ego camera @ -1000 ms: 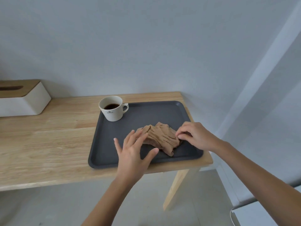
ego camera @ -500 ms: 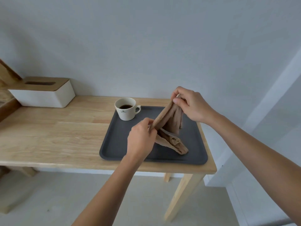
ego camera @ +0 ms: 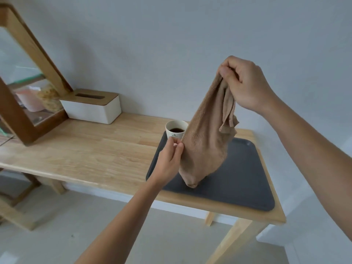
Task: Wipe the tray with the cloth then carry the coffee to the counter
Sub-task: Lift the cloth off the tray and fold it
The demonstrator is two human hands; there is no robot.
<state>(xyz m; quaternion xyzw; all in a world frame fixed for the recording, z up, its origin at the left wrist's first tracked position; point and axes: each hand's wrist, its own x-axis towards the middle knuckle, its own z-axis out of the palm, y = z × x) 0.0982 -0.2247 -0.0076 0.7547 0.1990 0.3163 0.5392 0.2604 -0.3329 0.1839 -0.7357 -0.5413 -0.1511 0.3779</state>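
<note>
I'm readying the cloth (ego camera: pixel 204 147): my right hand (ego camera: pixel 245 84) grips its top, my left hand (ego camera: pixel 169 159) pinches its edge above the tray (ego camera: pixel 242 180), coffee (ego camera: pixel 176 129) behind; next, I judge, bunching it to wipe.

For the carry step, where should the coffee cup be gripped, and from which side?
Probably by the upper wall of the coffee cup, coming from the left with the left hand. The cup stands upright on the tray's far left corner; the hanging cloth covers its right side, handle unseen. The right hand holds the cloth.
</note>
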